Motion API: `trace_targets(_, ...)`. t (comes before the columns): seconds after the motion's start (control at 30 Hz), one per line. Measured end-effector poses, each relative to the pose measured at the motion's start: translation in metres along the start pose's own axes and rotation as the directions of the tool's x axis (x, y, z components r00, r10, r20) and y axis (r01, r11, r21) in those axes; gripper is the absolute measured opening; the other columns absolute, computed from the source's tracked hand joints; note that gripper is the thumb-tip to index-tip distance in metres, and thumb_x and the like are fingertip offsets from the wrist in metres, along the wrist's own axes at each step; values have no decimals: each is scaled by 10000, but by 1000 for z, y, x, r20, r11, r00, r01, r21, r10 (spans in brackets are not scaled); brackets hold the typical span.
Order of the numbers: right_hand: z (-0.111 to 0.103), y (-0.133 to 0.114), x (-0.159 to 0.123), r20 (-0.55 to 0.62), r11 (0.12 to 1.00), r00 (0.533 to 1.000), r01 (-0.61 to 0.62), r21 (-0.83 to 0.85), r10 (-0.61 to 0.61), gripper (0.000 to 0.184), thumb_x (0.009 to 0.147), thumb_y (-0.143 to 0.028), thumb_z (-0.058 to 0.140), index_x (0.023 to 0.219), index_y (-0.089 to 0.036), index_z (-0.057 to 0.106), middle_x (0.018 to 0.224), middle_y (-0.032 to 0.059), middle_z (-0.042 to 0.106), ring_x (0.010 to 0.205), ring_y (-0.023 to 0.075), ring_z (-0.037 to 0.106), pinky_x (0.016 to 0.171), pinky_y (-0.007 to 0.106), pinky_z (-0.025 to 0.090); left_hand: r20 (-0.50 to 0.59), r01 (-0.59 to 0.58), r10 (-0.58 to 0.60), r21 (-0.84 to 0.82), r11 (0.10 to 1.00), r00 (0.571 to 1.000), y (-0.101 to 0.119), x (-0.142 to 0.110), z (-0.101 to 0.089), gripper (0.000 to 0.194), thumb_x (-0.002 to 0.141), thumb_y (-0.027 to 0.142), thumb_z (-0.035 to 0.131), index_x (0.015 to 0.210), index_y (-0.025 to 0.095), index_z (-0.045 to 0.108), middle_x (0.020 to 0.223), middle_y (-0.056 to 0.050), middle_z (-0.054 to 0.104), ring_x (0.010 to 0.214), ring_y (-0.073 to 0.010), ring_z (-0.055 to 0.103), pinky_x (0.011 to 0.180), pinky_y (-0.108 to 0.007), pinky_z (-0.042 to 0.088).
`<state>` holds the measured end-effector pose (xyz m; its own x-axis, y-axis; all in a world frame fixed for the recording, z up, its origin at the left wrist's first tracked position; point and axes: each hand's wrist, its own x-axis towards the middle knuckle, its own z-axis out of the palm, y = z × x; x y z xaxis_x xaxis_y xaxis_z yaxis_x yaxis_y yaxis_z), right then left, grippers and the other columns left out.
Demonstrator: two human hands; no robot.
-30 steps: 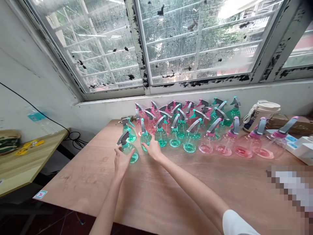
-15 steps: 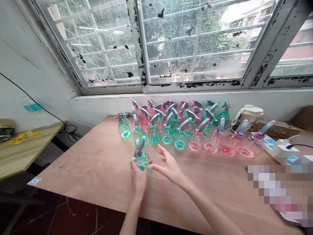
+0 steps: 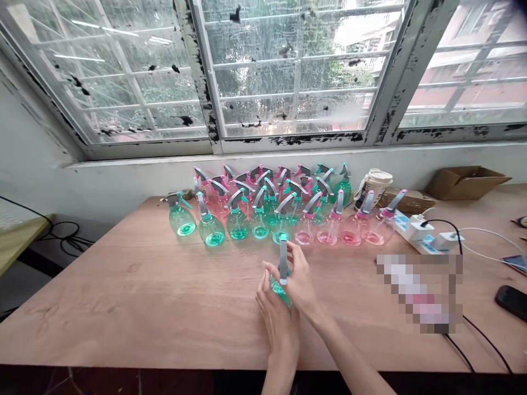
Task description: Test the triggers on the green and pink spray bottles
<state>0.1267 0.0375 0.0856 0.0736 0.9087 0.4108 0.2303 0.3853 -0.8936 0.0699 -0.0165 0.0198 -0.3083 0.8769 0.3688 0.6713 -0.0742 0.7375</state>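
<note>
A green spray bottle [image 3: 280, 291] with a grey trigger head stands between my hands near the middle of the wooden table. My left hand [image 3: 275, 312] is wrapped around the lower left of its body. My right hand [image 3: 302, 282] grips the upper part from the right, just by the neck and trigger head. Much of the bottle's body is hidden behind my fingers. Just beyond, a front row holds green spray bottles [image 3: 237, 224] on the left and pink spray bottles [image 3: 328, 227] on the right, with more rows behind.
Behind the bottles stand a white lidded cup [image 3: 376, 181] and an open cardboard box [image 3: 467, 184]. A white power strip [image 3: 411, 233] with plugs and cables lies at right, near a black phone [image 3: 513, 302]. The table's front edge runs close below my forearms.
My right hand, open and apart from the bottle before, has closed on its upper part. The trigger head has turned to point away from me. The view has swung right.
</note>
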Motion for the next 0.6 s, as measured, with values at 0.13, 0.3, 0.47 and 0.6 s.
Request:
trace_targets(0.13,-10,4,1,-46,998,997,55,-28,-56,330,841,-258,579,1161,-198,526,1100,95,593,959,226,610,863,387,519,174,46,-25,-116,992,984,2,-13,-4,841,809,267,619,1511,233,157,1474,-209,316,1378,-357,321,1075,-545,339)
trace_targets(0.3,-25,13,2,-91,998,995,40,-41,-43,402,807,-162,485,1200,-221,545,1134,80,601,961,218,607,860,380,499,304,124,-16,-341,932,953,-9,-10,-23,563,854,361,608,1384,241,464,1386,-135,520,1286,-292,506,1035,-448,445)
trace_targets(0.47,-30,15,2,-55,1000,998,-10,-16,9,466,791,-160,479,1250,-213,537,1149,85,614,918,216,645,761,342,525,-41,342,-356,-196,919,934,-77,81,-94,220,903,277,528,1063,166,630,1116,-116,679,1082,-262,641,955,-417,501)
trace_targets(0.6,-29,16,1,-31,999,999,-36,-3,36,463,803,-180,483,1259,-226,545,1161,74,622,940,217,653,776,341,523,-312,434,-433,-69,898,846,-138,182,-155,325,935,289,572,1230,156,549,1252,-124,584,1112,-265,596,919,-461,508)
